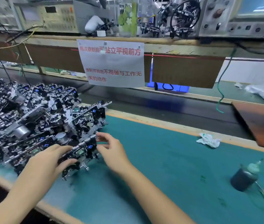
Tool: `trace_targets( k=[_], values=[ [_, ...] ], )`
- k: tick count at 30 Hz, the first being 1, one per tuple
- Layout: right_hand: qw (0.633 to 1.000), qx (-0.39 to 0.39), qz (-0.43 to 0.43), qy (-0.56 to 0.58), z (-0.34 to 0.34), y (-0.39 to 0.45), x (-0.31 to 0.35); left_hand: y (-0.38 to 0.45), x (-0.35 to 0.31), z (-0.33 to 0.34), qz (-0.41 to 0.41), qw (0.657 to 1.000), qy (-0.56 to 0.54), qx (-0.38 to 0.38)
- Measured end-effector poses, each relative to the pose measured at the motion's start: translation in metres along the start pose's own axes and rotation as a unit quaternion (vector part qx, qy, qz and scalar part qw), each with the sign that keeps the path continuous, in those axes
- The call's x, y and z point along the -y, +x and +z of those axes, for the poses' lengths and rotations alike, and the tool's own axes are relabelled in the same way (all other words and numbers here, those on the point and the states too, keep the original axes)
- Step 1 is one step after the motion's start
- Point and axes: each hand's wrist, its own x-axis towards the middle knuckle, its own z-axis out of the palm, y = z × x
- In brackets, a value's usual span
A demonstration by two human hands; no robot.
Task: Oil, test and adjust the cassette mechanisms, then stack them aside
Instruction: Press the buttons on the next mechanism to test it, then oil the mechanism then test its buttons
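My green bench [168, 159] with a big pile of cassette mechanisms [31, 115] on the left.
My left hand [47, 160] grips one cassette mechanism [81, 151] at the pile's near edge. My right hand [111, 149] is beside it with fingers loose, maybe touching it. A small oil bottle [245, 177] stands far right.

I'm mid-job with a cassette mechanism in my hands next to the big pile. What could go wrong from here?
1. The left hand grips the mechanism right against the heaped pile; protruding parts could snag and pull neighbours down.
2. The right hand only hovers by its end, fingers blurred, so the hold may be one-sided and it could tip.
3. The oil bottle stands near the mat's right side; a reaching arm might knock it over.
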Motion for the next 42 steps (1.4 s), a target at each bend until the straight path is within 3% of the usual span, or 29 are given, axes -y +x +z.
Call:
trace_targets(
  k=[4,8,15,19,22,25,28,35,39,42],
  values=[
    [0.99,-0.103,-0.012,0.099,-0.065,-0.052,-0.005,0.011,-0.05,0.0,0.113,0.99,-0.088,-0.017],
    [0.963,-0.223,-0.001,0.153,-0.136,-0.116,-0.016,0.019,-0.127,0.022,0.227,0.958,-0.172,-0.039],
    [0.871,-0.453,0.041,0.187,-0.195,-0.221,-0.052,-0.002,-0.238,0.074,0.404,0.885,-0.194,-0.125],
    [0.853,-0.491,0.096,0.147,-0.199,-0.251,-0.075,-0.026,-0.255,0.096,0.455,0.848,-0.217,-0.16],
    [0.868,-0.479,0.122,0.051,-0.192,-0.26,-0.089,-0.029,-0.25,0.104,0.491,0.829,-0.254,-0.087],
    [0.872,-0.472,0.129,0.019,-0.188,-0.263,-0.093,-0.025,-0.238,0.109,0.445,0.847,-0.268,0.112],
    [0.879,-0.457,0.139,-0.012,-0.185,-0.262,-0.095,-0.026,-0.228,0.11,0.333,0.831,-0.347,0.278],
    [0.883,-0.448,0.139,-0.026,-0.184,-0.263,-0.095,-0.023,-0.236,0.105,0.287,0.792,-0.439,0.311],
    [0.886,-0.442,0.139,-0.018,-0.183,-0.264,-0.095,-0.019,-0.233,0.103,0.268,0.802,-0.437,0.308],
    [0.888,-0.438,0.139,-0.02,-0.183,-0.263,-0.094,-0.019,-0.231,0.102,0.249,0.783,-0.45,0.35]
  ],
)
